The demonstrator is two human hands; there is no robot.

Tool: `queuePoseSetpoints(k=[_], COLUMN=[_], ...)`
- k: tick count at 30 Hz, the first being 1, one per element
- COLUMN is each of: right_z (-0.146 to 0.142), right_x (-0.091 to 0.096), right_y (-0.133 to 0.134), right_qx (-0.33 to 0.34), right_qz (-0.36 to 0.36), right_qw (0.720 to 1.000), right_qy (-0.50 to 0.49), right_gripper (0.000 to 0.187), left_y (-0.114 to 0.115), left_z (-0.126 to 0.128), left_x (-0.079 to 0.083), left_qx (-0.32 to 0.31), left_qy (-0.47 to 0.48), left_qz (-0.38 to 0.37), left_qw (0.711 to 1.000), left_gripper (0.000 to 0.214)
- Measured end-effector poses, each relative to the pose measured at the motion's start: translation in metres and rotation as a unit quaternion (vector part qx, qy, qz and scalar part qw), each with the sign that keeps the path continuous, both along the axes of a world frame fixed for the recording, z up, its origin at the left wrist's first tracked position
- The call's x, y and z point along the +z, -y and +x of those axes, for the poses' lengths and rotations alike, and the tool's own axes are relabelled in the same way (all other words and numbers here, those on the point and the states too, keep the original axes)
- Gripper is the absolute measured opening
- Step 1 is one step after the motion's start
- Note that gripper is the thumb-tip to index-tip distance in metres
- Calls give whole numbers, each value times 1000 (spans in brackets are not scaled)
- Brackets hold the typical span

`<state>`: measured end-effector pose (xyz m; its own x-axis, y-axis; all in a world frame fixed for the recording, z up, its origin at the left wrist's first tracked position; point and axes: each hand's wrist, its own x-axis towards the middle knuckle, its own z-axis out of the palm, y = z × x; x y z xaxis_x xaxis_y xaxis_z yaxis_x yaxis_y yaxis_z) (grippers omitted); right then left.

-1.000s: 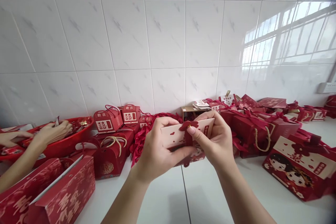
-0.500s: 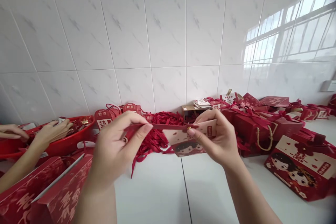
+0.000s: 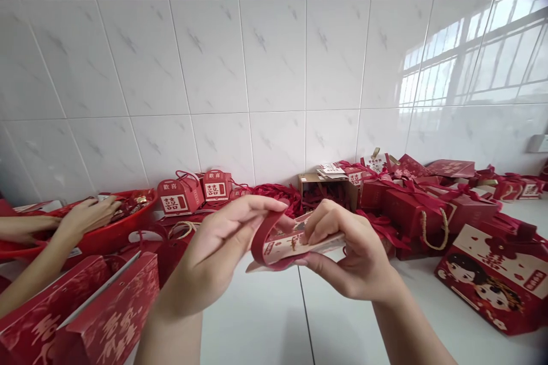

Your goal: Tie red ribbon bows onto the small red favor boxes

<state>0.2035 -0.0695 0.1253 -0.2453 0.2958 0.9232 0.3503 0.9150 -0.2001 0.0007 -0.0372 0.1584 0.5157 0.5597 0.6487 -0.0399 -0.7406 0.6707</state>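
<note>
Both my hands hold a small red and cream gift box (image 3: pixel 295 242) above the white counter (image 3: pixel 274 319). My right hand (image 3: pixel 346 251) cups the box from below and the right, fingers curled over its top. My left hand (image 3: pixel 218 256) pinches a dark red ribbon (image 3: pixel 265 234) that loops round the box's left end. The box lies tilted, almost flat, with its printed face up.
Another person's hands (image 3: pixel 85 214) reach into a red bowl (image 3: pixel 107 234) at the left. Red gift bags (image 3: pixel 85 313) lie at front left. Many red boxes (image 3: pixel 428 205), a cartoon-couple box (image 3: pixel 492 279), loose ribbons (image 3: pixel 274 191) and a cardboard box (image 3: pixel 325 185) line the tiled wall.
My left hand pulled the ribbon out to the left, then came back in and curled it round the box. The box tipped from upright to nearly flat.
</note>
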Motion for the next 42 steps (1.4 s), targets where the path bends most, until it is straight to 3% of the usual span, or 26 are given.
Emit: queuePoseSetpoints(k=[4,7,15,32,38,42], right_z=[1,2,3,3,3,3], right_x=[2,2,0,0,-1,-3], right_y=[1,0,-1,-2,0,-1], right_qx=[3,3,30,32,34,50], right_qz=[-6,-11,-5,-7,41,73], right_qw=[1000,1000,999,999,996,993], right_qy=[-1,-7,-24,-44,-66,-81], right_gripper=[22,24,27,27,27,28], left_y=[1,1,3,5,4,3], left_z=[7,12,14,12,10,15], left_x=[0,0,0,0,0,-4], left_qx=[4,29,-21,11,-81,-138], left_qy=[-55,-32,-13,-11,-1,4], left_qz=[74,117,-34,1,-33,-16], left_qw=[996,992,999,1000,996,990], left_gripper=[22,21,15,14,17,15])
